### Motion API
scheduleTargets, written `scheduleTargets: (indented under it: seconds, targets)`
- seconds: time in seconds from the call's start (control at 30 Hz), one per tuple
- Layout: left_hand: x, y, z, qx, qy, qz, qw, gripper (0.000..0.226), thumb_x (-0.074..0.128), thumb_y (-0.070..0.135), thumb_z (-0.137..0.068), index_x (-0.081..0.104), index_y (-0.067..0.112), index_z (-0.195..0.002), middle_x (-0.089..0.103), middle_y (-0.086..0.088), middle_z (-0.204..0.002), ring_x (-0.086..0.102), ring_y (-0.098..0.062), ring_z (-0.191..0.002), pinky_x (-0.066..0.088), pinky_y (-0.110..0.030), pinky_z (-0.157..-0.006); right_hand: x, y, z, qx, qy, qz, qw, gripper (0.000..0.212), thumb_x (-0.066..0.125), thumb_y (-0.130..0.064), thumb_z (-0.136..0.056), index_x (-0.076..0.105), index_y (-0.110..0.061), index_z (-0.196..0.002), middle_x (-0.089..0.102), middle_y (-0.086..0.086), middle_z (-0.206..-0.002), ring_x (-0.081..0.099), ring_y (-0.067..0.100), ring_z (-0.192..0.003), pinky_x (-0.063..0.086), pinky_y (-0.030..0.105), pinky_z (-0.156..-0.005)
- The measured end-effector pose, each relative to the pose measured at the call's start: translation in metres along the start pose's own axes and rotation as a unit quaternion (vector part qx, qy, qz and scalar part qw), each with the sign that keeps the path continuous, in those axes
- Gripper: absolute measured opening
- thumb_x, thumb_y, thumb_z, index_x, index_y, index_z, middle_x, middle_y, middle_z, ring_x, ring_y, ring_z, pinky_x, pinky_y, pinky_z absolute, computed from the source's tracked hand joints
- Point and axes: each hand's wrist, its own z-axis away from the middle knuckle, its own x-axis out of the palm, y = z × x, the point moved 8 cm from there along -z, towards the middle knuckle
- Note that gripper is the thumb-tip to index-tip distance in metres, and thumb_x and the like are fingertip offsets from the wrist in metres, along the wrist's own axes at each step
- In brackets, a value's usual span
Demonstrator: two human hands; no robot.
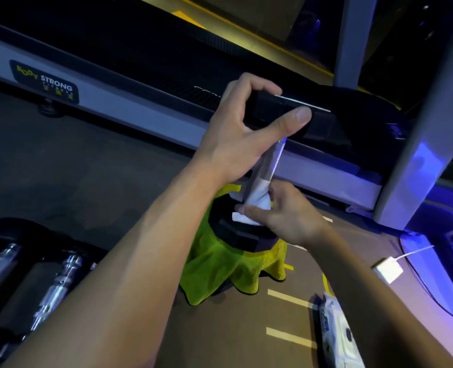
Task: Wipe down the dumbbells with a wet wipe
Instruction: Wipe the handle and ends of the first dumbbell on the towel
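White wipe [257,201] is wrapped round the shiny bar of the dumbbell [266,160], pinched by the right hand [286,216]. Up at 12 o'clock, the left hand [244,128] grips the dumbbell's black top end, standing on a green towel [220,272].

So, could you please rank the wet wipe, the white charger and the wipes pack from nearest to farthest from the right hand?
1. wet wipe, held in the right hand.
2. white charger, floor, right.
3. wipes pack, floor, bottom.
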Motion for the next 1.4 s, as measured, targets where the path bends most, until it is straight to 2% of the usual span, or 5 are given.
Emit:
scheduleTargets:
  seconds: [0.37,0.57,0.77,0.93,1.4]
  targets:
    - [-0.009,0.000,-0.004,0.007,0.021,-0.017,1.000,0.037,0.081,0.048,-0.089,0.059,0.034,-0.114,0.057,0.004,-0.125,0.057,-0.007,-0.119,0.051,-0.024,-0.090,-0.040,-0.063,-0.017,-0.088,0.239,-0.139,0.957,0.026,0.057,-0.019,-0.102,0.057,-0.024,-0.076,0.063,-0.009,-0.069,0.061,0.013,-0.070,0.047,0.030,-0.064]
    - [-0.016,-0.004,-0.004,-0.026,0.022,-0.021,0.999,0.040,0.077,0.046,-0.092,0.057,0.032,-0.123,0.054,0.005,-0.139,0.049,0.019,-0.113,0.038,0.004,-0.081,-0.005,-0.033,-0.015,-0.035,0.129,-0.085,0.987,0.061,0.037,-0.068,-0.094,0.067,-0.015,-0.098,0.074,0.007,-0.082,0.071,0.025,-0.080,0.057,0.047,-0.075]
    - [-0.011,-0.034,0.023,-0.096,-0.010,-0.066,0.993,0.123,0.086,0.046,-0.084,-0.005,0.041,-0.166,0.019,0.014,-0.174,0.039,-0.005,-0.151,0.041,-0.030,-0.120,0.004,-0.019,0.000,-0.030,0.060,-0.029,0.997,0.055,0.040,-0.070,-0.094,0.061,-0.031,-0.127,0.073,-0.012,-0.119,0.065,0.010,-0.118,0.051,0.047,-0.101]
    - [0.001,-0.063,0.052,-0.151,0.022,-0.119,0.981,0.034,0.078,0.044,-0.092,0.074,0.029,-0.121,0.078,0.014,-0.097,0.072,0.004,-0.085,0.063,-0.032,-0.080,0.009,-0.019,0.011,-0.008,0.087,0.033,0.996,0.029,0.042,-0.030,-0.105,0.059,-0.026,-0.128,0.072,-0.002,-0.117,0.066,0.021,-0.110,0.052,0.039,-0.089]
    - [-0.015,-0.043,0.090,-0.116,-0.002,-0.106,0.988,0.026,0.062,0.049,-0.101,0.069,0.024,-0.096,0.076,0.002,-0.083,0.073,-0.013,-0.076,0.061,-0.046,-0.069,0.027,-0.062,0.052,-0.065,0.111,0.050,0.990,0.007,0.054,-0.015,-0.098,0.055,-0.020,-0.093,0.058,-0.014,-0.070,0.058,-0.007,-0.072,0.040,0.008,-0.060]
